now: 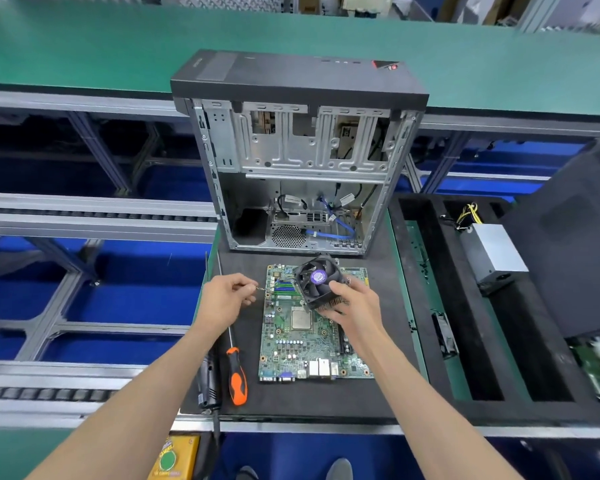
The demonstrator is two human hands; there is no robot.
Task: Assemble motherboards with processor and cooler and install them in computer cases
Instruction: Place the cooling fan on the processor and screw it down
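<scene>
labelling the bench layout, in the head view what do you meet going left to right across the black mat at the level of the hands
left hand pinching a small cable end → motherboard → cooler held by the right hand → green strip at the mat's edge → black foam tray → silver power supply

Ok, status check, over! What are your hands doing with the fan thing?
Right hand holds cooler, tilted above motherboard. Left hand pinches a small part, too small to tell. Processor uncovered, nothing blocking it.

Case [291,147] bare dull metal inside, matt black plastic front; mat [326,396] matt black foam
</scene>
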